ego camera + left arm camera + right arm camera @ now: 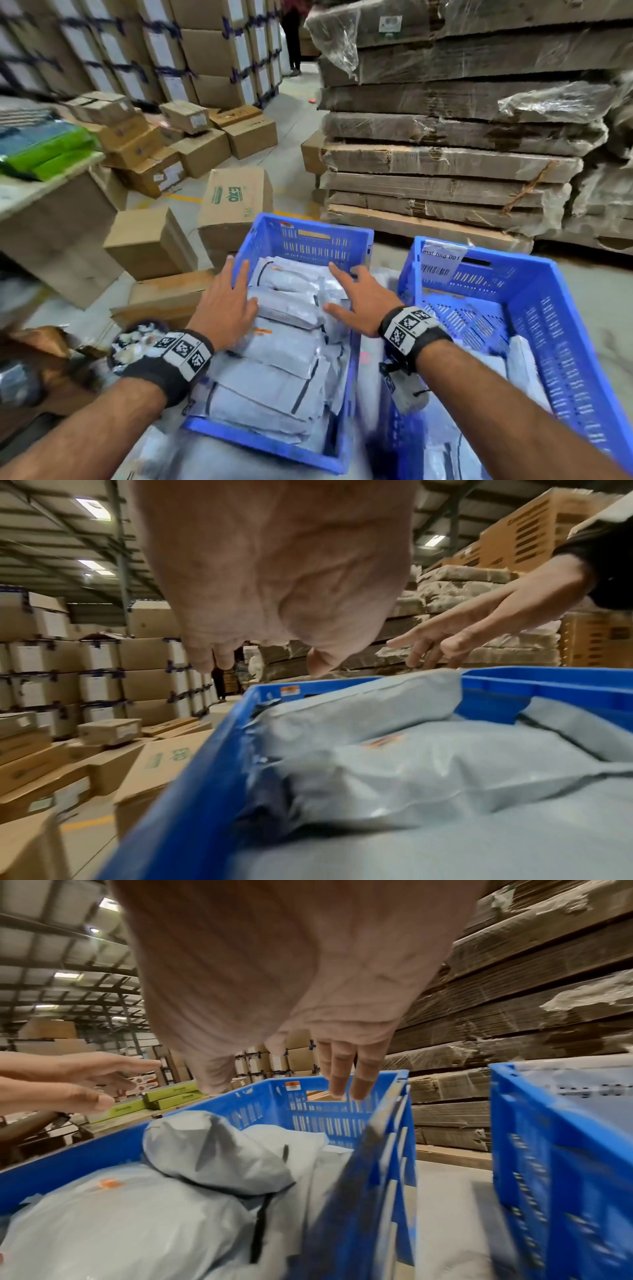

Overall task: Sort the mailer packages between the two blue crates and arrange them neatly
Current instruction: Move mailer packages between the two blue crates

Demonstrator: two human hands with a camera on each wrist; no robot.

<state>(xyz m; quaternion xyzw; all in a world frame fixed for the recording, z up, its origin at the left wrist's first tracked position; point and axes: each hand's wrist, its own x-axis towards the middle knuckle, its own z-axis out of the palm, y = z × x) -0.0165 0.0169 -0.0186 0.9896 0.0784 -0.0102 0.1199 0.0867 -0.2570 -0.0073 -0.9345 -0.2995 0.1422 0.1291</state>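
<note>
Right wrist: orange tag [108, 1183] on mailer [130, 1231], head-hidden.

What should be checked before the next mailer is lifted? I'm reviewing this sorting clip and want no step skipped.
1. Left hand free: ok, fingers straight over the mailers.
2. Right hand free: ok, open, holding nothing.
3. Grey mailers within reach in the left crate: ok.
4. Room in the right crate: ok, much bare floor shows.
5. Left crate's stack neat: not ok, some mailers bunched.
6. Hands touching mailers: cannot tell.
</note>
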